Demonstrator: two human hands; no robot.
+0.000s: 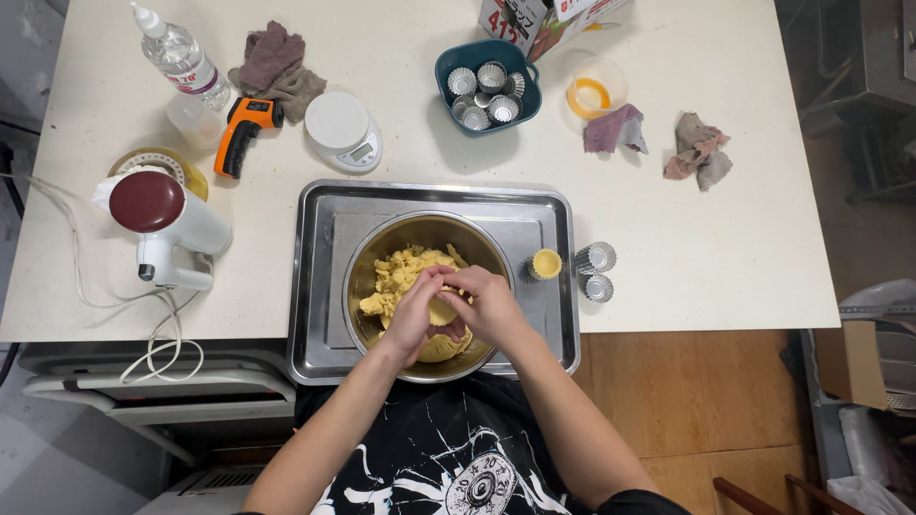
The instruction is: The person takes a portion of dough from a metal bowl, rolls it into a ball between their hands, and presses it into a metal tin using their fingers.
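Note:
Both my hands meet over a steel mixing bowl [377, 250] that holds crumbly yellow dough [405, 272]. My left hand [415, 315] and my right hand [491, 303] are together closed around a small round piece of dough [442, 312], which seems to sit in a small tart tin that I mostly cannot see. The bowl stands on a steel tray [324, 286]. On the tray to the right of the bowl stands one fluted tin filled with dough [546, 263].
Two empty fluted tins [595, 270] stand at the tray's right edge. A teal bowl of tins [487, 88], a kitchen scale [343, 132], an orange thermometer gun [240, 133], a hand mixer [162, 224], a bottle [181, 55] and cloths [698, 148] lie farther back.

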